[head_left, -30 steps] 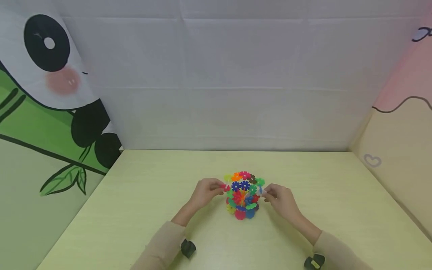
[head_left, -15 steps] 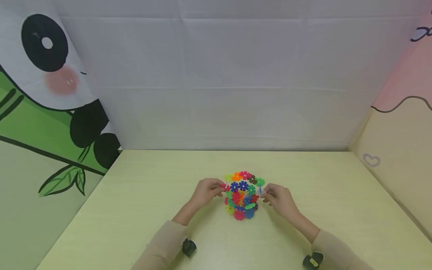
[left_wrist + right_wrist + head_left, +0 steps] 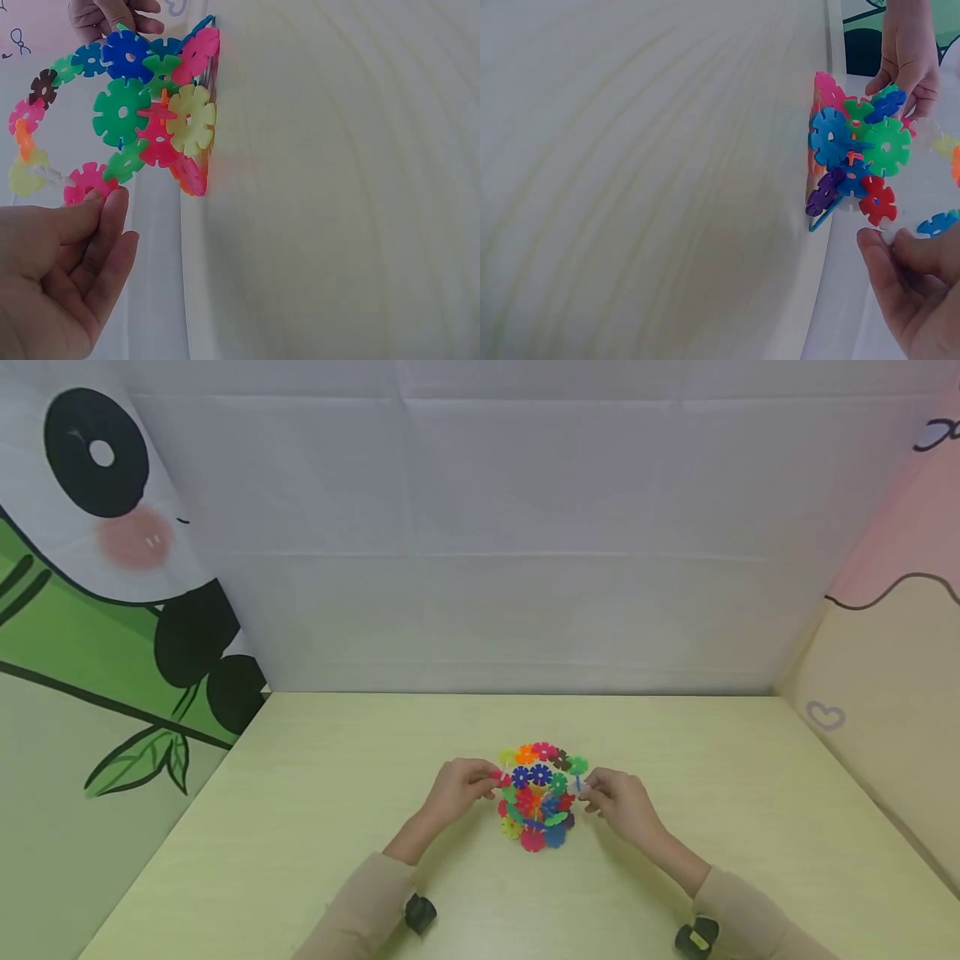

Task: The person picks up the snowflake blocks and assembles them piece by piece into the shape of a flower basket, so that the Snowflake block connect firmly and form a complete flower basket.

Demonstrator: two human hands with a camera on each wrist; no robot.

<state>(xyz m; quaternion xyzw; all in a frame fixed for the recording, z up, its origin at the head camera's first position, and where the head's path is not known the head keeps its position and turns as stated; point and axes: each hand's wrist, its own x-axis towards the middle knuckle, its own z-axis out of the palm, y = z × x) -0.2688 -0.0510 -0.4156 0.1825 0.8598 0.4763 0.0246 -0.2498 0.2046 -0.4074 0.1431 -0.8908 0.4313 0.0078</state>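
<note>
A basket-like build of interlocking snowflake discs (image 3: 534, 802) in many colours stands on the table between the two hands. An upper loop of discs curves around its open top. At its left side the left hand (image 3: 453, 789) pinches a pink disc (image 3: 88, 180) of that loop between thumb and fingertip. On the opposite side the right hand (image 3: 624, 806) pinches a whitish disc (image 3: 889, 234), mostly covered by the fingertips. Green, blue, red and purple discs make up the lower body, seen close in both wrist views.
The pale wooden table (image 3: 300, 827) ends at a whitish cloth backdrop (image 3: 525, 543). A panda-print panel (image 3: 150, 677) rises on the left, and a pink and cream panel (image 3: 885, 635) on the right. Dark devices are strapped at the left wrist (image 3: 420, 912) and right wrist (image 3: 697, 937).
The disc build has shifted very slightly left and toward the person in the head view. Both hands keep their pinch and have hardly moved.
</note>
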